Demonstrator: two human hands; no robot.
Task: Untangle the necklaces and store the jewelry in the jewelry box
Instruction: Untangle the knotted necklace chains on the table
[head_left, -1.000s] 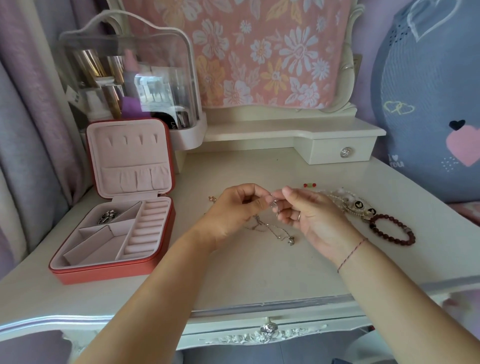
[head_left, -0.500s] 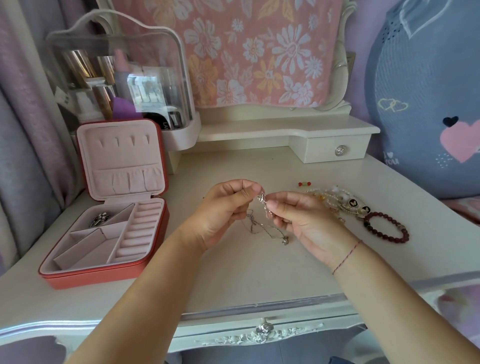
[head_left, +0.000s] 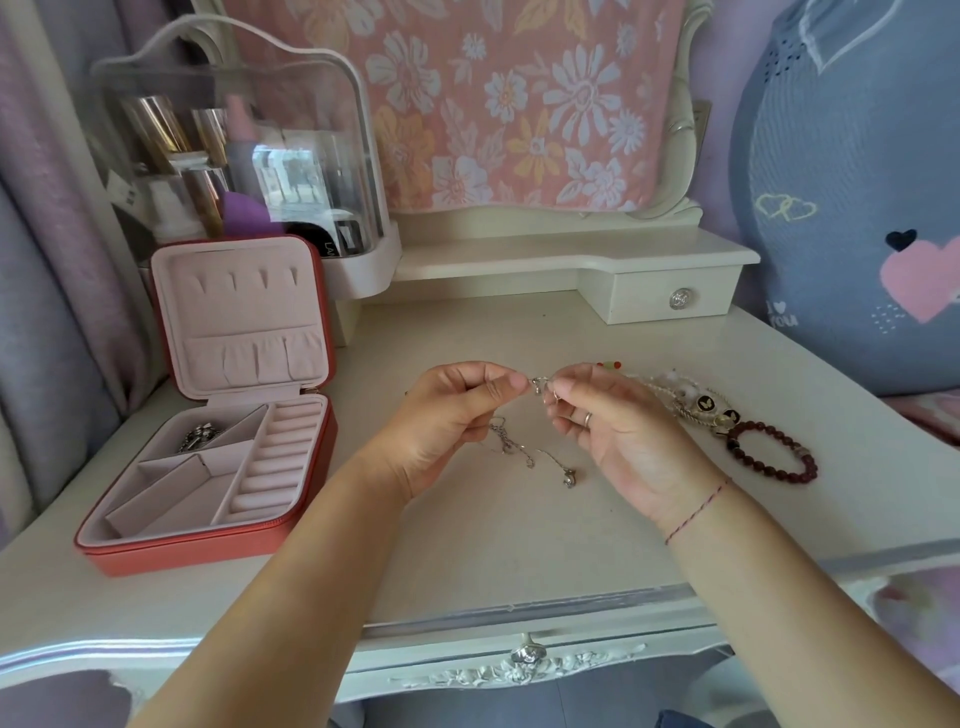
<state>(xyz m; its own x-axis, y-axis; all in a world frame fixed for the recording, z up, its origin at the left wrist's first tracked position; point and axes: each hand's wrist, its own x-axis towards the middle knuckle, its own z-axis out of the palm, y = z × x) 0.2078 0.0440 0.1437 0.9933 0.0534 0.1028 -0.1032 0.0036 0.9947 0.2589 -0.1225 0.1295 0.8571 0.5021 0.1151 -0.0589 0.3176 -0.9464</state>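
Drawn slightly apart from a moment ago, the left hand (head_left: 447, 421) and right hand (head_left: 618, 431) pinch thin tangled silver necklace chains (head_left: 508, 442), mid-untangling; next likely calls for gently teasing loops free.

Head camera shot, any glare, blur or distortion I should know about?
Head view: soft even daylight; window reflections glare on the clear cosmetics case; wide-angle lens bows the table's front edge; lower right corner smears; the tangled necklaces look fairly sharp.

Single head-worn wide-angle view; looks forward and down, close over dressing table (head_left: 519, 561).
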